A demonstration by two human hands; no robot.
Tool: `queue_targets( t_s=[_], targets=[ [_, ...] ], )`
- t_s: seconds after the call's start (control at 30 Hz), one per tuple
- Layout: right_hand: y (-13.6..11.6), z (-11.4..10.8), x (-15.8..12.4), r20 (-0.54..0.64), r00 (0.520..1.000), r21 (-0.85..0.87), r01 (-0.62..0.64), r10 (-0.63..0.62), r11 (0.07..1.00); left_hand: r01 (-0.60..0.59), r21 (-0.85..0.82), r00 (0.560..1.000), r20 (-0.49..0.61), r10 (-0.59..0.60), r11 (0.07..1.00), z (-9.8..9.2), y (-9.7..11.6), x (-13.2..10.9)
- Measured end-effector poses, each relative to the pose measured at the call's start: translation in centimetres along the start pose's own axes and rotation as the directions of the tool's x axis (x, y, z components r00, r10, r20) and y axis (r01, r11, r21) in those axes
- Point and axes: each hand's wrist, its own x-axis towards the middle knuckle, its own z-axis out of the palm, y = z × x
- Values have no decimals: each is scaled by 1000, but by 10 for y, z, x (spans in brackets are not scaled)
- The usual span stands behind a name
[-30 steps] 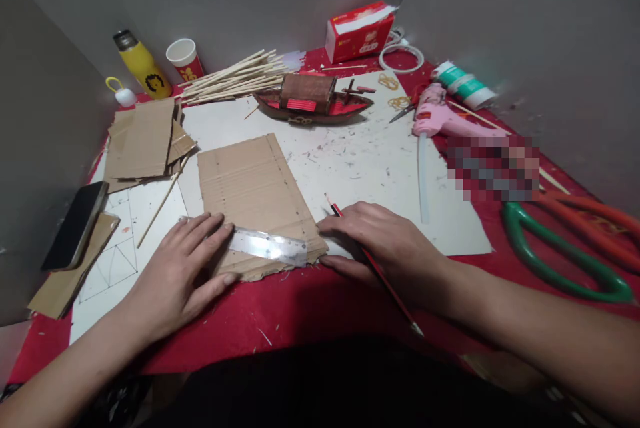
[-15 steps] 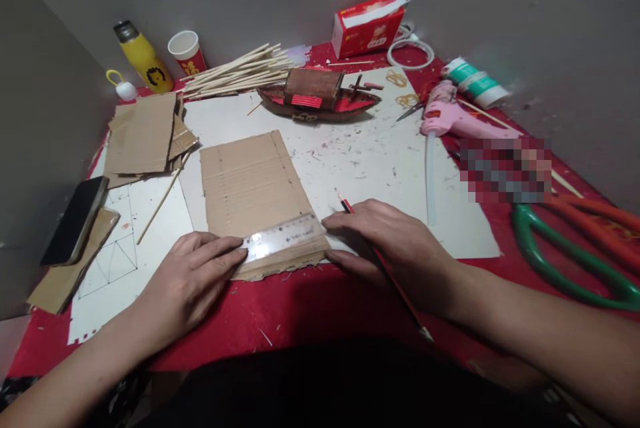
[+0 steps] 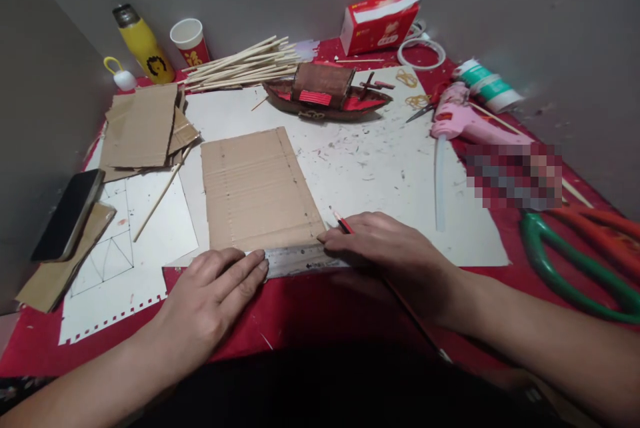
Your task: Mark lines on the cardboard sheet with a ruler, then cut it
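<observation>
A clear ruler (image 3: pixel 295 261) lies across the near edge of a rectangular cardboard piece (image 3: pixel 260 188) marked with pencil lines and dots. At the ruler's left end, the fingers of my left hand (image 3: pixel 215 288) press down and grip it. My right hand (image 3: pixel 395 251) touches its right end while keeping a red and black pencil (image 3: pixel 343 222) between the fingers, tip pointing up and away. Part of the pencil's shaft is hidden by that hand. Under the cardboard is a large white sheet (image 3: pixel 370 195) scattered with small scraps.
A model boat (image 3: pixel 325 91) stands behind the cardboard, near thin wooden sticks (image 3: pixel 240 68). On the left are stacked cardboard pieces (image 3: pixel 140 125), a phone (image 3: pixel 67 215) and a drawing sheet (image 3: pixel 155 208). To the right lie a pink glue gun (image 3: pixel 455 115) and green-handled tool (image 3: pixel 533 241).
The ruler has shifted toward me, from across the cardboard's lower part to its near edge. Both hands have moved with it, and the pencil stays in my right hand.
</observation>
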Motion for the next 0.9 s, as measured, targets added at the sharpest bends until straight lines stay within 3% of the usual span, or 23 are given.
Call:
queue_targets(
  t_s=[0.1,0.3,0.53,0.9],
  targets=[
    [0,0,-1,24,1000,13,9,-9,1000,9,46,999,33,-11,999,2,3,-3],
    [3,-2,-5,77,991,54,-113,109,992,-14,26,999,41,13,1000,1,7,-5],
    [7,-5,-8,80,990,111,-122,113,986,-39,-16,999,-20,39,999,4,5,-11],
    [9,-9,-10,61,991,125,-125,118,984,-76,58,991,-105,82,995,0,9,-13]
  ],
)
